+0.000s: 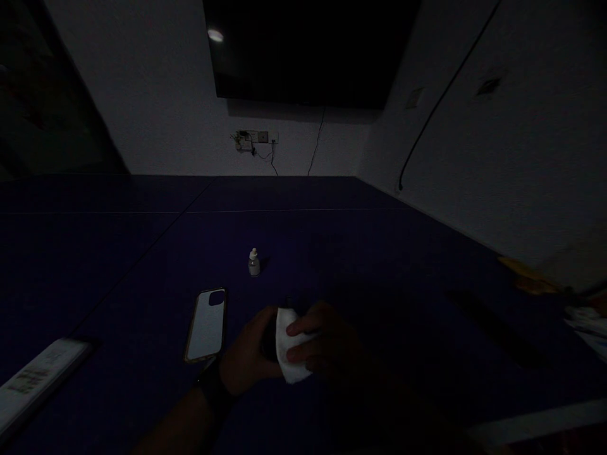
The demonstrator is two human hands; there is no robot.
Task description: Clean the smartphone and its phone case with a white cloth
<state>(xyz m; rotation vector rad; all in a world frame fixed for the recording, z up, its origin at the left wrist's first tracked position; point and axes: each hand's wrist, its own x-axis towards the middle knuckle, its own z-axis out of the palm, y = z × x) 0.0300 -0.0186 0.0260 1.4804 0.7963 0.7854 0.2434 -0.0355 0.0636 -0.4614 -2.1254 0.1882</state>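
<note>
In the dim head view, my left hand [247, 355] is closed round a dark object [270, 341], mostly hidden by the fingers and a white cloth; its kind cannot be made out. My right hand [329, 335] presses the white cloth [288, 357] against that object, fingers bent over the fabric. A dark band is on my left wrist. Just left of my left hand lies a clear phone case [206, 325] with a dark rim and a camera cutout. Beyond the hands, a small bottle [254, 264] with a pale cap stands upright.
All this is on a dark blue table [303, 234] with visible seams. A white box [40, 379] lies at the left. Yellow [528, 276] and white items crowd the right edge, near a long dark strip [493, 325]. A large screen [308, 50] hangs above wall sockets [258, 137].
</note>
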